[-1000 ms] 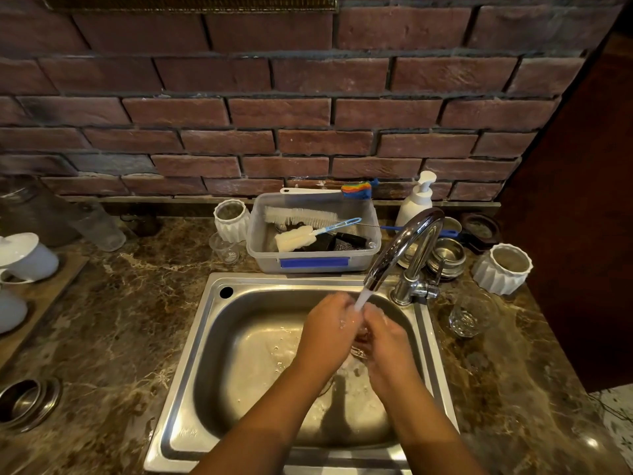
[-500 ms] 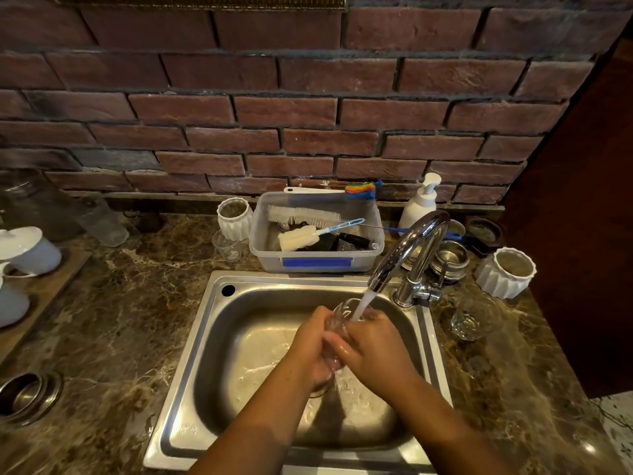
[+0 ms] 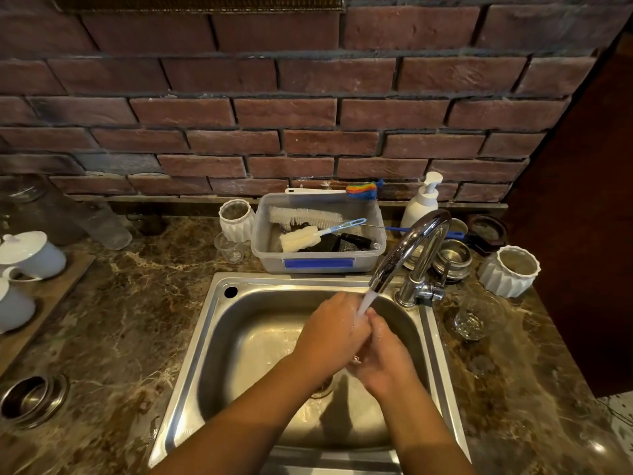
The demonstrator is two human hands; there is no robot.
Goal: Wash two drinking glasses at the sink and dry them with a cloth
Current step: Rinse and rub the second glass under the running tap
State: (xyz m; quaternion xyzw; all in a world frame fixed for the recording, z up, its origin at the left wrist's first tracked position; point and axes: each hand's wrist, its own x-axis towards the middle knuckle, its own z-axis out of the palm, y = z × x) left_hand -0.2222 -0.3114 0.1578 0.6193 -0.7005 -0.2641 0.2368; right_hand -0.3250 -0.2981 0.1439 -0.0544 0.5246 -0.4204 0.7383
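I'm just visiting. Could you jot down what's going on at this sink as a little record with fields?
place: steel sink in a marble counter, brick wall behind
tap: running, stream hitting the hands
left hand: pressed against the right hand over the basin
held item: hidden between the hands
spare glass: upright on the counter, right of the sink
behind sink: tub of brushes, soap pump

Hands close over the glass again

0.5 s ago the open rim of the glass stood up between the hands and caught the stream. Now the left hand (image 3: 332, 330) has slid up and over it, knuckles against the right hand (image 3: 385, 356), so the glass is all but hidden, much as it was 1 s ago. The water (image 3: 365, 302) now strikes where the 2 hands meet.
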